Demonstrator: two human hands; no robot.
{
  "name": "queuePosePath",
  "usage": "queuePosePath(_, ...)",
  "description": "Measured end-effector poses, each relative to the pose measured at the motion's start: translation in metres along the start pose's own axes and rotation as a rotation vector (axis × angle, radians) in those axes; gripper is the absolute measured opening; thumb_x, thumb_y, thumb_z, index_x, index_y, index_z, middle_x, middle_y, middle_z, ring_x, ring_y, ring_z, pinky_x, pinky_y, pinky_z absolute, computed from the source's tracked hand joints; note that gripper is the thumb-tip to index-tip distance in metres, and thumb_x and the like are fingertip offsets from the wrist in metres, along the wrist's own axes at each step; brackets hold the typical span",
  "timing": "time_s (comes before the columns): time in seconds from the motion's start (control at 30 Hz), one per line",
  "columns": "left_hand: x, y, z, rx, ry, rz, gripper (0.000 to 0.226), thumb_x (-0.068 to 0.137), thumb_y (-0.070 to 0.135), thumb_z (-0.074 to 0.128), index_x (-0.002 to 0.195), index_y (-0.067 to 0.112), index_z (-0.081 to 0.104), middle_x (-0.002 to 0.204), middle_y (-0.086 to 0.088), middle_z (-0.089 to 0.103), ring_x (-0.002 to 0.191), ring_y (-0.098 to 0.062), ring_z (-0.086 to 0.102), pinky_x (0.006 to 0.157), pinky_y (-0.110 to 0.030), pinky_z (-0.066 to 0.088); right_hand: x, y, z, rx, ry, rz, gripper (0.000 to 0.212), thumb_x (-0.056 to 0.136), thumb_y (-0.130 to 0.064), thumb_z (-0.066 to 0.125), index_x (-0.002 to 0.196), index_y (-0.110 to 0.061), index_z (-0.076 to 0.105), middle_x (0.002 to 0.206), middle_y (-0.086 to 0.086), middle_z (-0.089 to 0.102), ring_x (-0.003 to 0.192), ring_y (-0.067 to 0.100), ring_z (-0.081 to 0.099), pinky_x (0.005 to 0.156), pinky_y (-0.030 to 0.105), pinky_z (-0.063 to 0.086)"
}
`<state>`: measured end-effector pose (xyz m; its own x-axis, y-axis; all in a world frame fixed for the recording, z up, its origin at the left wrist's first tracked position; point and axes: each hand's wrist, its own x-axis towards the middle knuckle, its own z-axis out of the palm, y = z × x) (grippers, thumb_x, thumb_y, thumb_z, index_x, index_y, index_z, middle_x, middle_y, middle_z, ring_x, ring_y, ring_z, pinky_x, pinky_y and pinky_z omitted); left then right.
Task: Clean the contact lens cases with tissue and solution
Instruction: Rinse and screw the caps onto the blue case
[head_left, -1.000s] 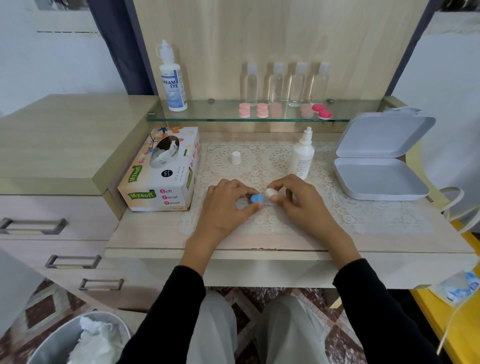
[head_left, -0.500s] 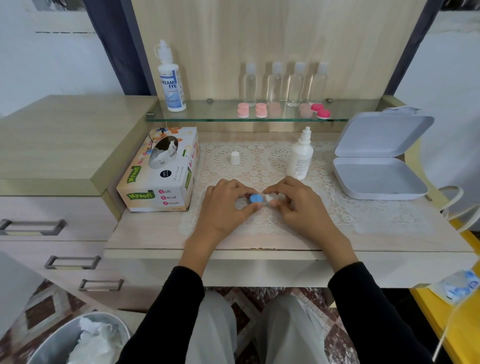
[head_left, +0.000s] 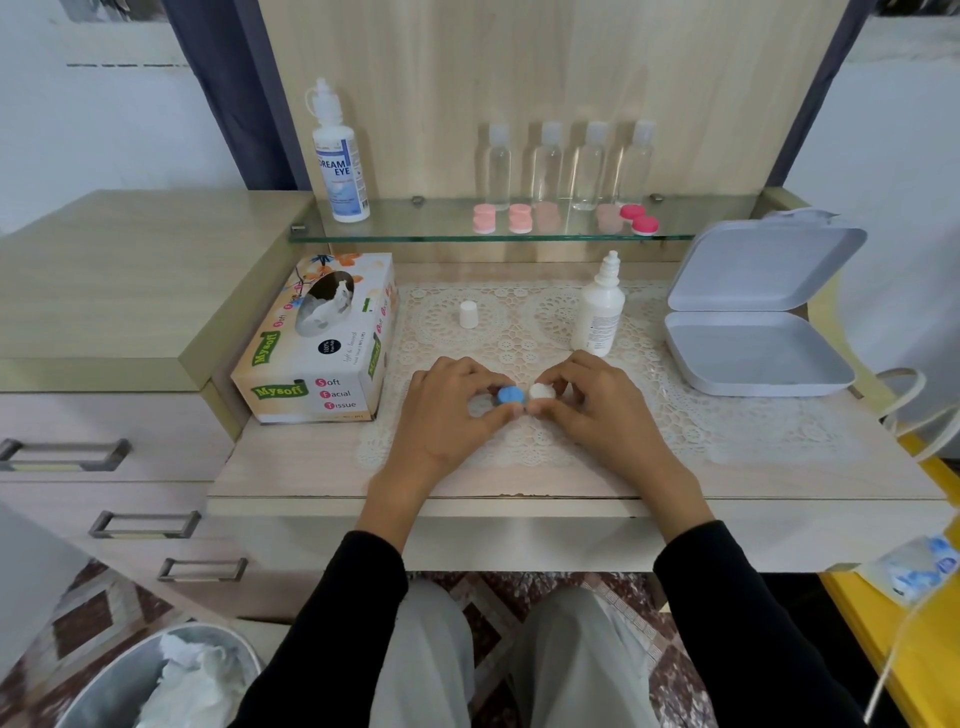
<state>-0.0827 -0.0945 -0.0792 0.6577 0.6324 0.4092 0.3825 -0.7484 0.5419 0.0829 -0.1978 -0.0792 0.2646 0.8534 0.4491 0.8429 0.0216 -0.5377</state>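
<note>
Blue and white lids cap the contact lens case, which sits near the front middle of the lace mat. The left hand curls its thumb and fingers round the blue lid, pinching it. The right hand pinches the white lid the same way, fingers bent over it. The two lids touch side by side; the body under them is hidden by fingers.

On the back part of the mat stands a small white dropper bottle, nozzle bare, with a small white cap to its left. Just off the mat's left edge lies a tissue box, a tissue poking from its slot. Off the right edge lies an open pale box, lid up. Above and behind the mat, a glass shelf bears a large solution bottle, four clear bottles and several pink lens cases. The mat lies on a pale wooden desk. Down left of it, on the floor, a metal bin holds crumpled tissue.
</note>
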Motion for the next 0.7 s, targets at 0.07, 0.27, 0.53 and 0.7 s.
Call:
queuePosePath(0.07, 0.0003, -0.0003, 0.0002, 0.002, 0.001, -0.003, 0.051, 0.073, 0.069, 0.047, 0.101, 0.034, 0.071, 0.093, 0.015, 0.063, 0.095, -0.009, 0.051, 0.088, -0.042, 0.041, 0.0005, 0.0001, 0.0003, 0.023, 0.000, 0.003, 0.026, 0.077, -0.038, 0.076, 0.092, -0.018, 0.069, 0.084, -0.011, 0.055, 0.072, 0.002, 0.049, 0.063, 0.026, 0.040)
queuePosePath(0.27, 0.0000, -0.0003, 0.0015, 0.001, 0.014, -0.007, 0.051, 0.072, 0.069, 0.049, 0.101, 0.033, 0.071, 0.092, 0.014, 0.063, 0.095, -0.009, 0.051, 0.088, -0.041, 0.041, -0.0009, -0.0025, -0.0010, 0.027, -0.036, -0.030, 0.025, 0.084, -0.029, 0.062, 0.109, -0.026, 0.065, 0.097, -0.015, 0.054, 0.077, 0.004, 0.051, 0.068, 0.026, 0.045)
queuePosePath(0.53, 0.0002, -0.0002, 0.0014, 0.016, 0.007, -0.005, 0.045, 0.074, 0.065, 0.052, 0.101, 0.034, 0.071, 0.095, 0.015, 0.063, 0.096, -0.008, 0.051, 0.090, -0.039, 0.039, -0.0007, -0.0031, -0.0014, 0.026, -0.007, 0.005, 0.011, 0.083, -0.023, 0.071, 0.093, -0.017, 0.070, 0.085, -0.011, 0.055, 0.076, 0.005, 0.050, 0.069, 0.027, 0.043)
queuePosePath(0.7, 0.0002, 0.0000, 0.0008, 0.017, 0.000, -0.010, 0.049, 0.074, 0.067, 0.049, 0.103, 0.035, 0.070, 0.096, 0.015, 0.062, 0.097, -0.007, 0.050, 0.090, -0.039, 0.039, 0.0011, -0.0007, -0.0005, 0.046, 0.008, 0.025, 0.023, 0.077, -0.034, 0.077, 0.086, -0.015, 0.067, 0.079, -0.006, 0.056, 0.075, 0.011, 0.051, 0.067, 0.030, 0.045)
